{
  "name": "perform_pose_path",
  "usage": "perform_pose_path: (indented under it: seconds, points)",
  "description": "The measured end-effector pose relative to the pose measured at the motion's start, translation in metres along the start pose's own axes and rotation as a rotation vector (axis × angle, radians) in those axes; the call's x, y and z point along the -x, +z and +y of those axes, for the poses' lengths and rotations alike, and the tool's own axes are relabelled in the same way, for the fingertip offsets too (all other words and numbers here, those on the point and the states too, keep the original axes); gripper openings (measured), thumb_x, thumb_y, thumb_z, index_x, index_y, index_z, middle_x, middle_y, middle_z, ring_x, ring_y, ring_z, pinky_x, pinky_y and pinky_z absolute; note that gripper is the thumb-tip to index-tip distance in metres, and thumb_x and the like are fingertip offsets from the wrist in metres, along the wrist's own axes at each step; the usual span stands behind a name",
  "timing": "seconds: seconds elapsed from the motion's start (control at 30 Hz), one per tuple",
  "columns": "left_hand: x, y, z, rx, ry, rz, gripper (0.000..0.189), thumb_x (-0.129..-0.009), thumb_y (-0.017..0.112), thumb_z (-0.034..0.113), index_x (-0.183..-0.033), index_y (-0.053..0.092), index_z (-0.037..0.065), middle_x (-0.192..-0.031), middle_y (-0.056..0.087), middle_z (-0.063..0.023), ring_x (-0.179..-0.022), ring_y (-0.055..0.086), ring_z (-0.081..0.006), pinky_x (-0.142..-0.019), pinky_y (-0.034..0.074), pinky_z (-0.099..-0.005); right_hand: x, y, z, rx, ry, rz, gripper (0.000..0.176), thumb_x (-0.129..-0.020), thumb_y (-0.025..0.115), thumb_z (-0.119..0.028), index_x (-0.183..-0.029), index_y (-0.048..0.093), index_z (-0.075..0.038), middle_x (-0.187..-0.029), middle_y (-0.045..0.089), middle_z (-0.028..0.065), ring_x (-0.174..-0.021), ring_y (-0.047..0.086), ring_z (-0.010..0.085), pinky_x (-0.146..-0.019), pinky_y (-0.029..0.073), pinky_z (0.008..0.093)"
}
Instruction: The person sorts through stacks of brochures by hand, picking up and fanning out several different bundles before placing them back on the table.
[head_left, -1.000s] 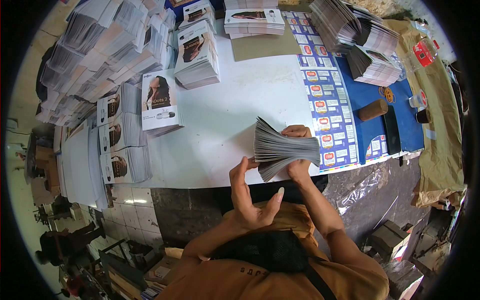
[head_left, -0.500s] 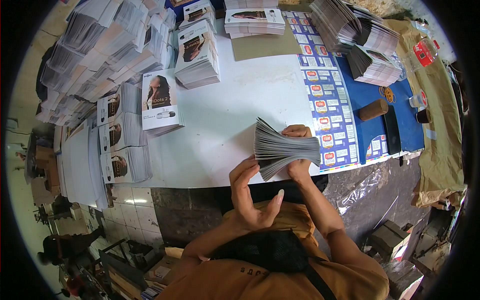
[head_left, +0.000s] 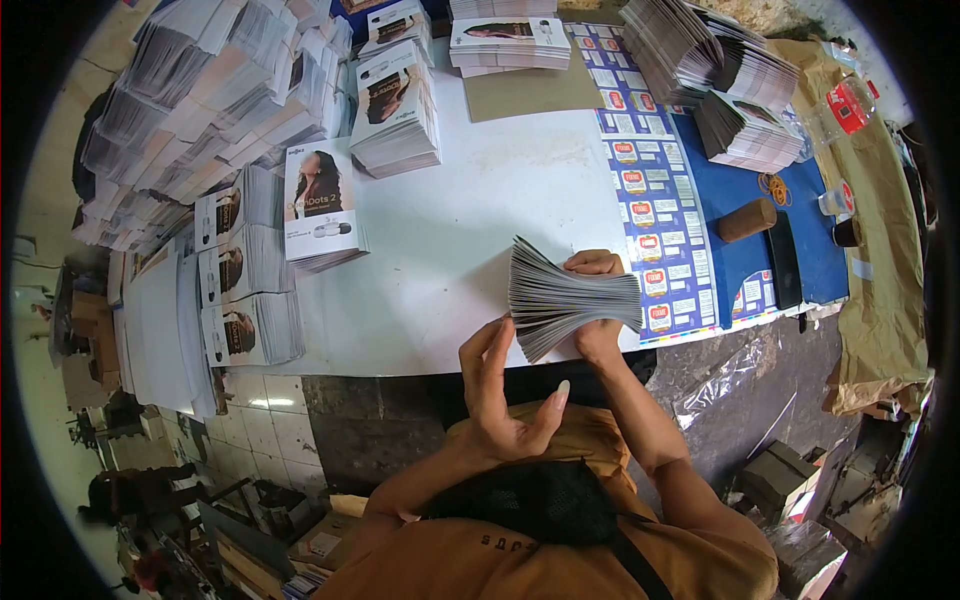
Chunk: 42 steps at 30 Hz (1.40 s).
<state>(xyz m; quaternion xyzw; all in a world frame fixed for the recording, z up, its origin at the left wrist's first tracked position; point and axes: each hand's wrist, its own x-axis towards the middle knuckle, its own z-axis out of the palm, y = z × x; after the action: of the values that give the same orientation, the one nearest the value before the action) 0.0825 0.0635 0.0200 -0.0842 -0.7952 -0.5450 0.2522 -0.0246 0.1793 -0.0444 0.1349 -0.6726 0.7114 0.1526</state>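
Note:
Fanned-out at its ends and pinched at its middle, a stack of booklets (head_left: 565, 298) is held over the front edge of the white table (head_left: 480, 190). My right hand (head_left: 598, 337) is closed around the middle of the stack, with fingers on the far side and the palm partly hidden beneath. My left hand (head_left: 497, 392) is open, thumb spread away from the fingers, its fingertips at the left edge of the stack. To the left lies a pile of booklets (head_left: 322, 200) with a person with long hair and earbuds on the cover.
Tall bundles of booklets (head_left: 210, 100) crowd the left. More fanned stacks (head_left: 745, 135) stand at the back right. A wooden cylinder (head_left: 747, 219), rubber bands (head_left: 773, 188), a dark flat bar (head_left: 785, 258) and a plastic bottle (head_left: 845, 112) are on the right side.
The left fingers have shifted slightly at the stack's left edge, drawing closer together. My right hand and the stack stay in place.

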Motion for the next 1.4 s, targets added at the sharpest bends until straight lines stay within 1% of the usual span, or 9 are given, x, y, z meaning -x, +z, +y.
perform_pose_path:
  seconds: [0.13,0.33,0.43,0.53,0.73,0.83,1.03,1.13,1.4]
  points:
    - [-0.004,0.000,-0.001,0.045,0.009,0.019,0.079,-0.072,0.065,0.007,-0.136,0.023,-0.009,-0.129,0.029,-0.0222,-0.120,0.034,-0.0286,-0.105,0.025,-0.0424,0.000,-0.001,0.001,0.021,-0.033,-0.013,0.011,-0.076,0.060,0.000,-0.085,0.053,0.002,-0.088,0.060,0.0153,-0.080,0.058,0.0211,-0.073,0.045,0.0288]
    - [-0.002,0.001,-0.001,0.130,-0.065,-0.002,0.090,-0.071,0.066,0.008,-0.141,0.013,-0.011,-0.127,0.029,-0.0215,-0.119,0.033,-0.0283,-0.104,0.024,-0.0417,-0.001,-0.002,0.001,0.030,-0.053,-0.023,0.012,-0.075,0.060,0.002,-0.085,0.052,0.002,-0.088,0.060,0.0156,-0.080,0.058,0.0210,-0.073,0.046,0.0289]
    - [-0.006,-0.006,0.004,-0.055,-0.052,-0.120,0.096,-0.070,0.066,0.008,-0.143,0.007,-0.011,-0.127,0.029,-0.0215,-0.117,0.034,-0.0279,-0.104,0.025,-0.0406,0.000,-0.001,-0.001,0.020,-0.021,-0.016,0.013,-0.075,0.060,0.002,-0.086,0.052,0.002,-0.089,0.059,0.0153,-0.080,0.057,0.0202,-0.073,0.046,0.0288]
    - [-0.006,-0.005,0.004,-0.049,-0.034,-0.054,0.084,-0.073,0.070,0.013,-0.137,0.022,-0.013,-0.125,0.036,-0.0241,-0.118,0.040,-0.0346,-0.100,0.034,-0.0402,0.000,0.000,-0.002,0.009,-0.002,-0.013,0.014,-0.075,0.060,0.002,-0.086,0.052,0.002,-0.090,0.059,0.0148,-0.080,0.057,0.0192,-0.073,0.046,0.0282]
    - [-0.008,0.002,-0.005,0.103,0.001,0.028,0.071,-0.075,0.069,0.013,-0.130,0.031,-0.009,-0.129,0.032,-0.0232,-0.121,0.037,-0.0335,-0.102,0.033,-0.0409,-0.001,-0.002,-0.001,0.033,-0.053,-0.038,0.012,-0.077,0.059,0.002,-0.087,0.052,0.002,-0.090,0.059,0.0144,-0.080,0.057,0.0184,-0.073,0.046,0.0273]
    - [-0.007,-0.001,-0.005,0.096,-0.004,-0.029,0.077,-0.071,0.066,0.007,-0.134,0.023,-0.006,-0.129,0.027,-0.0189,-0.119,0.035,-0.0273,-0.104,0.027,-0.0392,-0.001,-0.001,0.000,0.033,-0.046,-0.032,0.011,-0.078,0.059,0.002,-0.087,0.052,0.002,-0.090,0.059,0.0143,-0.081,0.057,0.0184,-0.073,0.046,0.0273]
    - [-0.008,-0.001,-0.005,0.086,-0.011,-0.022,0.075,-0.072,0.065,0.006,-0.134,0.024,-0.006,-0.129,0.028,-0.0190,-0.119,0.036,-0.0270,-0.103,0.028,-0.0391,-0.001,0.000,-0.003,0.024,-0.034,-0.026,0.012,-0.077,0.060,0.003,-0.086,0.053,0.001,-0.091,0.059,0.0141,-0.081,0.057,0.0190,-0.074,0.046,0.0276]
    - [-0.006,-0.002,-0.008,0.052,-0.007,0.015,0.075,-0.074,0.068,0.013,-0.133,0.029,-0.011,-0.131,0.034,-0.0272,-0.121,0.038,-0.0356,-0.102,0.034,-0.0434,0.001,-0.001,0.001,0.042,-0.056,-0.034,0.013,-0.076,0.060,0.004,-0.087,0.053,0.001,-0.091,0.059,0.0139,-0.082,0.057,0.0195,-0.075,0.046,0.0277]
    - [-0.002,-0.001,0.003,-0.071,0.021,-0.020,0.086,-0.076,0.067,0.015,-0.140,0.018,-0.015,-0.139,0.025,-0.0344,-0.130,0.030,-0.0426,-0.105,0.030,-0.0464,0.007,0.008,-0.005,0.091,0.011,0.060,0.019,-0.074,0.062,0.001,-0.091,0.053,0.002,-0.093,0.059,0.0140,-0.082,0.057,0.0193,-0.076,0.045,0.0276]
